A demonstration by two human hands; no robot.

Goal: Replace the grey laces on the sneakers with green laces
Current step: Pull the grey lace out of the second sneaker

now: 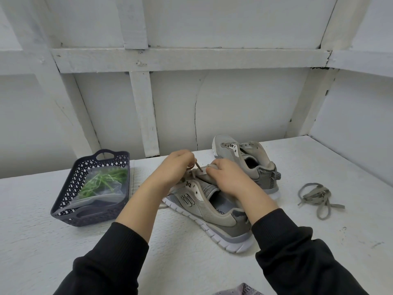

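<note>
The left hand point(176, 167) pinches the grey lace point(198, 166); the right hand point(225, 177) grips the near sneaker point(212, 213). A hard tug may jam the lace tip in an eyelet.

Shed-like workroom, white-painted timber-framed walls point(244, 103)

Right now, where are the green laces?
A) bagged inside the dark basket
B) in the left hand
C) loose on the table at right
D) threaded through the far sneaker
A: the green laces sit in a clear bag inside the dark basket.
</note>
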